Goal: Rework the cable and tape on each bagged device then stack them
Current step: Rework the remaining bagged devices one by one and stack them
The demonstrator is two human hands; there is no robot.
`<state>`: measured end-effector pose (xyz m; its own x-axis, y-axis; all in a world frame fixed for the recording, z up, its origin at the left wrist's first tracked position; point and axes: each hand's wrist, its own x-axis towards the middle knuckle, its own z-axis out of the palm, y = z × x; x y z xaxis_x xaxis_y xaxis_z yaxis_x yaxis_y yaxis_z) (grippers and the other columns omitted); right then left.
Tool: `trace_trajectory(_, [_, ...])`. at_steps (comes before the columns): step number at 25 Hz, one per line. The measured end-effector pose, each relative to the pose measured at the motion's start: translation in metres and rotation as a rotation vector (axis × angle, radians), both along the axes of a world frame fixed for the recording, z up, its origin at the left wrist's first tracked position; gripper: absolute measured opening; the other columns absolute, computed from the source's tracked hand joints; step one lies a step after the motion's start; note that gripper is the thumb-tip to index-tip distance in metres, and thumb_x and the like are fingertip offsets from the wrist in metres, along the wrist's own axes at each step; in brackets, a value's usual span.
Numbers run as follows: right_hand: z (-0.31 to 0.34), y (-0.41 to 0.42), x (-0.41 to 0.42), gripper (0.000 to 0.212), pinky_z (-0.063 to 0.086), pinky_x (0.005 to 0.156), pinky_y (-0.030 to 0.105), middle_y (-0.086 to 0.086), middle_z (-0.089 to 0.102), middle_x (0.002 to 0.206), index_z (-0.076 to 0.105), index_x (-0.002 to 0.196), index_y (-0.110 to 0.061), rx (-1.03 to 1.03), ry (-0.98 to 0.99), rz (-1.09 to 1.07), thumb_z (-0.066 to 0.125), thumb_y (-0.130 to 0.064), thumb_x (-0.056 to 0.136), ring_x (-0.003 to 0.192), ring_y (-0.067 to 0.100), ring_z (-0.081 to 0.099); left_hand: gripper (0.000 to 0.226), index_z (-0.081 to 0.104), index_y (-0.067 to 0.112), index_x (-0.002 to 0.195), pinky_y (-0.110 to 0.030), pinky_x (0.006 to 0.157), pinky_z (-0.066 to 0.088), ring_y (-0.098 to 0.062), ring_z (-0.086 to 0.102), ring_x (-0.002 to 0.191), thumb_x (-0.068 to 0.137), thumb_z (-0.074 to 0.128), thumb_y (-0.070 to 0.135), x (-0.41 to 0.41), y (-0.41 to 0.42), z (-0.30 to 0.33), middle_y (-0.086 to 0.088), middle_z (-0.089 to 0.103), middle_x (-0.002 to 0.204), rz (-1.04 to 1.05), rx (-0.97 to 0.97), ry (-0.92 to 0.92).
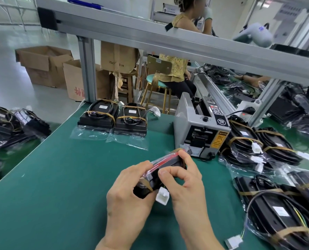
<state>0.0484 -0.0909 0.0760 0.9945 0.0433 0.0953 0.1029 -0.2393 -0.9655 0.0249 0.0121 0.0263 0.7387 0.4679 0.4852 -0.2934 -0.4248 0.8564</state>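
I hold one bagged device (pixel 165 162), black with a red edge in clear plastic, tilted on its side above the green mat (pixel 59 177). My left hand (pixel 130 192) grips its near end, where brown tape (pixel 146 184) wraps it. My right hand (pixel 184 179) curls over the far side, thumb and fingers pinching at the bag. The white cable connector (pixel 162 197) hangs between my hands. Two taped bagged devices (pixel 112 118) lie side by side at the back of the mat.
A grey tape dispenser (pixel 202 127) stands right of centre. Several bagged devices (pixel 269 159) with cables are piled on the right, more lie on the left (pixel 9 127). An aluminium frame rail (pixel 168 40) crosses overhead. A seated person (pixel 179 65) and cardboard boxes (pixel 45 64) are behind.
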Motion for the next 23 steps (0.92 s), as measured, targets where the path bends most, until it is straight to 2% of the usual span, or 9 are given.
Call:
trace_trajectory(6, [-0.0011,0.0024,0.0018,0.015,0.016,0.116,0.042,-0.045,0.032,0.132,0.072,0.07,-0.039,-0.024,-0.004,-0.013,0.071,-0.027,0.078,0.133,-0.014,0.018,0.066,0.069,0.031,0.106,-0.02,0.083,0.049,-0.003,0.062,0.095,0.054,0.083,-0.006,0.0003,0.0005,0.0004,0.025,0.061,0.112,-0.001,0.004,-0.018])
trace_trajectory(10, [-0.0023,0.0037,0.0013,0.013,0.018,0.116,0.042,-0.044,0.033,0.133,0.072,0.069,-0.037,-0.028,-0.008,-0.032,0.069,-0.028,0.078,0.131,-0.015,0.019,0.065,0.068,0.03,0.106,-0.029,0.078,0.051,-0.012,0.065,0.085,0.054,0.084,-0.006,0.0006,-0.0002,0.0016,0.025,0.059,0.113,0.014,0.018,-0.027])
trace_trajectory(15, [-0.001,0.005,-0.0007,0.008,0.023,0.114,0.04,-0.038,0.037,0.134,0.074,0.067,-0.034,0.053,0.037,-0.04,0.069,-0.033,0.074,0.127,-0.016,0.024,0.068,0.067,0.031,0.106,-0.028,0.079,0.051,-0.007,0.064,0.088,0.053,0.084,-0.008,0.0008,-0.0003,0.0013,0.026,0.06,0.112,0.019,0.013,-0.033])
trace_trajectory(18, [-0.0023,0.0066,-0.0012,0.009,0.022,0.115,0.04,-0.037,0.037,0.134,0.073,0.067,-0.032,0.028,0.026,-0.054,0.07,-0.031,0.075,0.127,-0.017,0.023,0.07,0.066,0.032,0.106,-0.025,0.081,0.05,-0.003,0.062,0.092,0.052,0.083,-0.011,0.0007,-0.0003,0.0007,0.024,0.065,0.103,0.017,0.013,-0.041])
trace_trajectory(23, [-0.0075,0.0091,0.0004,0.016,0.023,0.114,0.039,-0.036,0.039,0.132,0.072,0.062,-0.025,0.004,-0.006,-0.094,0.07,-0.024,0.077,0.126,-0.018,0.026,0.07,0.065,0.031,0.105,-0.022,0.082,0.05,-0.004,0.062,0.094,0.053,0.08,-0.013,0.0001,-0.0009,0.0013,0.019,0.065,0.106,0.028,0.014,-0.051])
